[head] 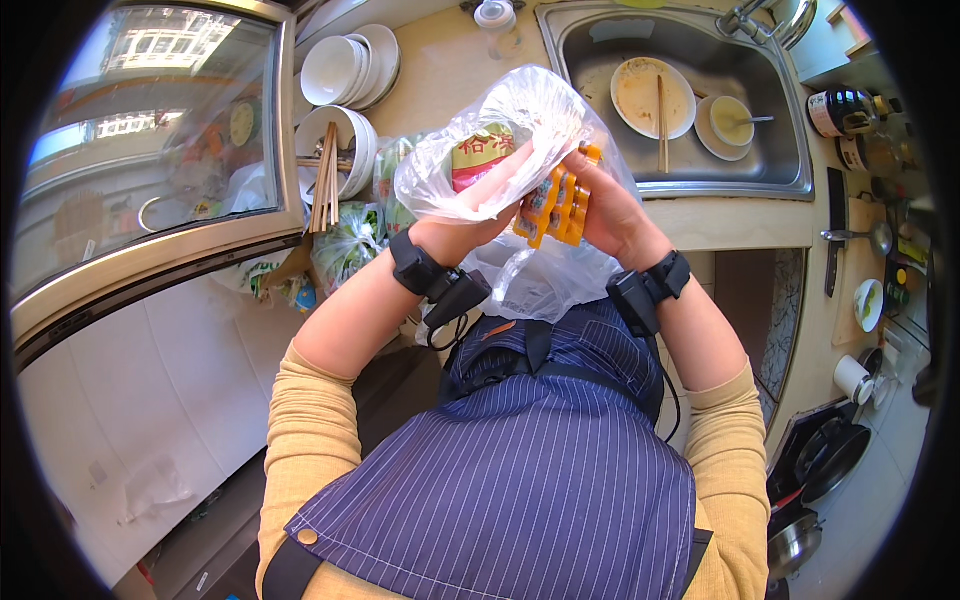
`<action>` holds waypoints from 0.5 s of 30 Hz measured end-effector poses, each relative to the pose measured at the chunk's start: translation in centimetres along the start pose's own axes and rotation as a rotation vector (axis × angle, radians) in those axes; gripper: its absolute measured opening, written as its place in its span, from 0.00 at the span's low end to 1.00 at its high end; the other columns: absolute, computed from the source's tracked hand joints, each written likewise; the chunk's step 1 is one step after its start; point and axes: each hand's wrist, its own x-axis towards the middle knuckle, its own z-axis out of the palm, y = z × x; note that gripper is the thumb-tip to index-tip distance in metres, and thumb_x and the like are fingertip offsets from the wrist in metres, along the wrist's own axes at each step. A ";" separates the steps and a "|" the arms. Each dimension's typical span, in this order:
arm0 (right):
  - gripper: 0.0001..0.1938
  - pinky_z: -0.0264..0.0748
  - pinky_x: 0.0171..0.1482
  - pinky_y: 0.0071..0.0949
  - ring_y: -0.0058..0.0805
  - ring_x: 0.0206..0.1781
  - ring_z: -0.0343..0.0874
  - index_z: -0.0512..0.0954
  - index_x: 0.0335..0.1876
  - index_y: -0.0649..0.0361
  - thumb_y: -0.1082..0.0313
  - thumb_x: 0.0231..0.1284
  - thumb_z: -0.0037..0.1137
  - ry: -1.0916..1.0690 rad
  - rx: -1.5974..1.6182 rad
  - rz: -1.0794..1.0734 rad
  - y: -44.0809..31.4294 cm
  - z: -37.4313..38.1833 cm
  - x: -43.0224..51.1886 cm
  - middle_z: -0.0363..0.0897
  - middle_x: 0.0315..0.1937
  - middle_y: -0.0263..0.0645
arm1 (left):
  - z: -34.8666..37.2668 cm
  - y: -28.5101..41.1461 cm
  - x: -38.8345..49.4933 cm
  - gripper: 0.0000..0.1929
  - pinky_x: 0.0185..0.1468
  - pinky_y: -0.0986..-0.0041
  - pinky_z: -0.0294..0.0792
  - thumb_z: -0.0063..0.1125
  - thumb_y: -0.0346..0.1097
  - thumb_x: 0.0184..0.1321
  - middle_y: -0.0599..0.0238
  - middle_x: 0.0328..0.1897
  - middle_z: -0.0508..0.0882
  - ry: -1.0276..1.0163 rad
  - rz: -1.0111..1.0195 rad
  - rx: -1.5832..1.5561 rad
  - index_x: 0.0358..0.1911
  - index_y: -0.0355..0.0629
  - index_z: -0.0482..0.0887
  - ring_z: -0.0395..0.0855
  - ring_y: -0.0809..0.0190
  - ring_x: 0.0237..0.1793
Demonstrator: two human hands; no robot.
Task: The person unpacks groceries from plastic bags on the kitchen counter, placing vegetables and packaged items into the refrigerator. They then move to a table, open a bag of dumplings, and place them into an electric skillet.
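A clear plastic bag [525, 97] is held up in front of my apron, its mouth gaping toward the left. Through the mouth shows a red and yellow printed packet [472, 156]. My left hand [480, 206] grips the bag's rim, its fingers partly behind the crumpled film. Orange sachets [559, 202] in a strip or stack sit between both hands. My right hand [611, 210] has hold of these sachets against the bag, thumb on top; its other fingers are mostly hidden. Loose plastic [525, 285] hangs below the hands.
A steel sink [600, 176] at the right holds a soiled plate [637, 105], chopsticks and a small bowl [731, 120]. Stacked white bowls [330, 71], chopsticks [324, 180] and bagged greens [349, 247] are at the left, beside an open window [172, 112]. A knife [834, 232] lies far right.
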 end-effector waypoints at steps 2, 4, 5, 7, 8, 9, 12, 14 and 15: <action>0.25 0.84 0.62 0.33 0.30 0.58 0.86 0.75 0.66 0.59 0.59 0.70 0.70 -0.010 -0.053 -0.017 0.1 0.2 -0.1 0.83 0.58 0.38 | 0.4 0.3 -0.2 0.24 0.71 0.63 0.69 0.44 0.42 0.79 0.49 0.69 0.79 0.046 0.090 -0.016 0.74 0.41 0.70 0.78 0.50 0.66; 0.26 0.84 0.62 0.33 0.31 0.59 0.86 0.75 0.66 0.60 0.62 0.67 0.73 -0.051 -0.086 -0.062 0.3 0.1 -0.3 0.83 0.57 0.39 | 0.8 0.5 -0.1 0.26 0.73 0.61 0.67 0.40 0.46 0.81 0.45 0.69 0.78 0.083 0.105 -0.046 0.73 0.39 0.70 0.77 0.45 0.68; 0.27 0.85 0.62 0.34 0.31 0.59 0.86 0.75 0.65 0.60 0.64 0.65 0.75 -0.057 -0.105 -0.090 0.3 0.0 -0.4 0.83 0.57 0.39 | 1.0 0.5 0.5 0.27 0.74 0.60 0.66 0.38 0.49 0.82 0.43 0.70 0.77 0.074 0.015 0.007 0.73 0.39 0.70 0.77 0.43 0.69; 0.26 0.86 0.58 0.34 0.30 0.55 0.87 0.75 0.64 0.61 0.68 0.63 0.75 -0.046 -0.077 -0.092 0.4 -0.3 -0.8 0.84 0.55 0.39 | -0.4 -0.1 0.6 0.25 0.73 0.61 0.67 0.44 0.45 0.79 0.44 0.69 0.79 -0.004 0.228 0.151 0.72 0.37 0.73 0.78 0.45 0.68; 0.26 0.87 0.57 0.34 0.30 0.53 0.88 0.75 0.63 0.61 0.68 0.63 0.75 -0.055 -0.071 -0.122 0.4 -0.5 -1.0 0.84 0.53 0.39 | -1.4 -0.7 1.2 0.24 0.72 0.62 0.69 0.49 0.41 0.77 0.46 0.69 0.80 -0.028 0.381 0.245 0.72 0.37 0.74 0.79 0.46 0.68; 0.25 0.87 0.55 0.34 0.30 0.52 0.88 0.75 0.63 0.62 0.69 0.63 0.74 -0.064 -0.066 -0.151 0.3 -0.7 -1.1 0.85 0.52 0.39 | -2.3 -1.4 1.8 0.24 0.71 0.63 0.71 0.54 0.36 0.75 0.47 0.70 0.81 -0.063 0.452 0.355 0.71 0.36 0.76 0.81 0.48 0.67; 0.22 0.89 0.48 0.34 0.31 0.44 0.90 0.76 0.59 0.62 0.69 0.62 0.71 -0.018 -0.153 -0.019 -0.2 -1.7 -2.2 0.86 0.42 0.41 | -2.9 -4.6 3.1 0.17 0.49 0.56 0.77 0.53 0.43 0.78 0.53 0.40 0.91 -0.050 0.003 0.230 0.46 0.34 0.88 0.89 0.46 0.42; 0.21 0.89 0.42 0.36 0.33 0.41 0.89 0.75 0.57 0.63 0.68 0.61 0.70 0.041 -0.173 0.084 0.0 -2.0 -3.1 0.85 0.39 0.43 | -2.6 -6.7 2.4 0.13 0.53 0.55 0.78 0.59 0.37 0.70 0.44 0.44 0.90 -0.189 0.017 0.606 0.48 0.35 0.88 0.88 0.41 0.47; 0.21 0.89 0.40 0.37 0.33 0.40 0.89 0.75 0.56 0.64 0.68 0.61 0.70 0.036 -0.181 0.102 0.1 -2.2 -3.5 0.85 0.39 0.43 | -2.2 -7.6 2.1 0.12 0.55 0.54 0.78 0.62 0.34 0.66 0.42 0.44 0.89 -0.289 -0.019 0.694 0.48 0.35 0.88 0.87 0.40 0.49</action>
